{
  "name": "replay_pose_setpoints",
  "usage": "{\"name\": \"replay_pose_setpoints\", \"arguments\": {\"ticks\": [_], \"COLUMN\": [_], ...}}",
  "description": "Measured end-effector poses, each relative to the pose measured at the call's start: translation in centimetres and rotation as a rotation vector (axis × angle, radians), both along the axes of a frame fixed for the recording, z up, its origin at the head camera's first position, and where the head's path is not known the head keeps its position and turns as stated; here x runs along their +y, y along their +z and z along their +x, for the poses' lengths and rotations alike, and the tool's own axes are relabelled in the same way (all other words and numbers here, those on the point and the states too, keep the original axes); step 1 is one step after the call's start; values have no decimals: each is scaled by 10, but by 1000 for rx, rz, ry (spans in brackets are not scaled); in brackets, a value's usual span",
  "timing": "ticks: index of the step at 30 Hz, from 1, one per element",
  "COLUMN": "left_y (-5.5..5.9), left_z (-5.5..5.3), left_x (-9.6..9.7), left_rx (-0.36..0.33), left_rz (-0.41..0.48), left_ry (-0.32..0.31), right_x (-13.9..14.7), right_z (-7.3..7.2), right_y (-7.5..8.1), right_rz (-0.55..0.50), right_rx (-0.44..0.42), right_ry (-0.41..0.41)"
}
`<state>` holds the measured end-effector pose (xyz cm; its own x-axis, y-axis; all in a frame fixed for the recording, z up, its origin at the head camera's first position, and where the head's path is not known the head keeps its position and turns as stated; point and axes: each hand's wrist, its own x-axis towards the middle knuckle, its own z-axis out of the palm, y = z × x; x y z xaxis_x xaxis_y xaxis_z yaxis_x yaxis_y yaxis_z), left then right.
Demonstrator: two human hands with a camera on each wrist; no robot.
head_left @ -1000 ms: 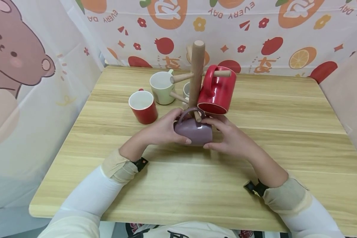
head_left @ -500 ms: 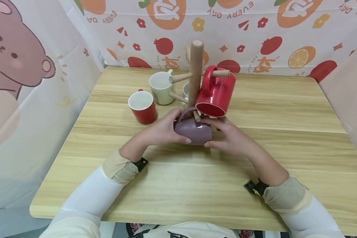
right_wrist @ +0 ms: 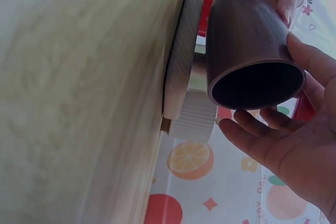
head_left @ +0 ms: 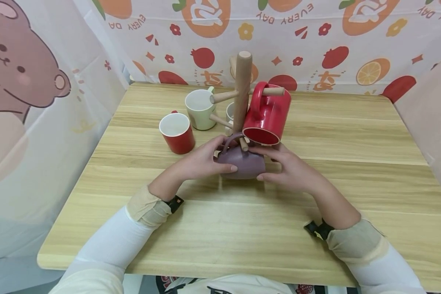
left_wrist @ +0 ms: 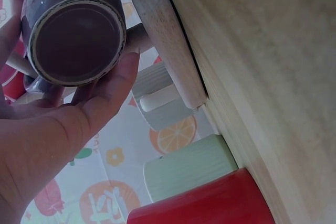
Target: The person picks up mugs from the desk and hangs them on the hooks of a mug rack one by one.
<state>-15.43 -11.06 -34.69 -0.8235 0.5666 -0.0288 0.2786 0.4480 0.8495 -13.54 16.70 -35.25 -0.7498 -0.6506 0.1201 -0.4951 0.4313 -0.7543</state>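
Between the surface's [head_left: 220, 237] side edges, my left hand [head_left: 198, 161] and right hand [head_left: 293, 172] clasp the purple mug [head_left: 247, 164]: likely slick, fragile, so cradle its body.

On the table [head_left: 220, 237], in pale wood look with streaks: rack [head_left: 243, 77], upright on its base. To its left, also upright: red mug [head_left: 181, 141], farther back, green mug [head_left: 200, 117]; partly hidden behind the rack: white mug [right_wrist: 194, 121].
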Motion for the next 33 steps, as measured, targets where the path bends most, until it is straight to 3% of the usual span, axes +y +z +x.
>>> {"name": "replay_pose_setpoints", "arguments": {"ticks": [7,15,24,33], "left_y": [-2,-1,7,8], "left_z": [-2,-5,-9,-12], "left_x": [0,-4,-7,-1], "left_rx": [-32,-62,-88,-99], "left_rz": [37,98,83,130], "left_ry": [-10,29,151,91], "right_x": [2,8,19,31], "right_z": [-1,-2,0,8], "right_y": [1,4,13,31], "right_rz": [-18,-9,39,161], "right_rx": [10,-10,-29,41], "right_ry": [22,24,67,88]}}
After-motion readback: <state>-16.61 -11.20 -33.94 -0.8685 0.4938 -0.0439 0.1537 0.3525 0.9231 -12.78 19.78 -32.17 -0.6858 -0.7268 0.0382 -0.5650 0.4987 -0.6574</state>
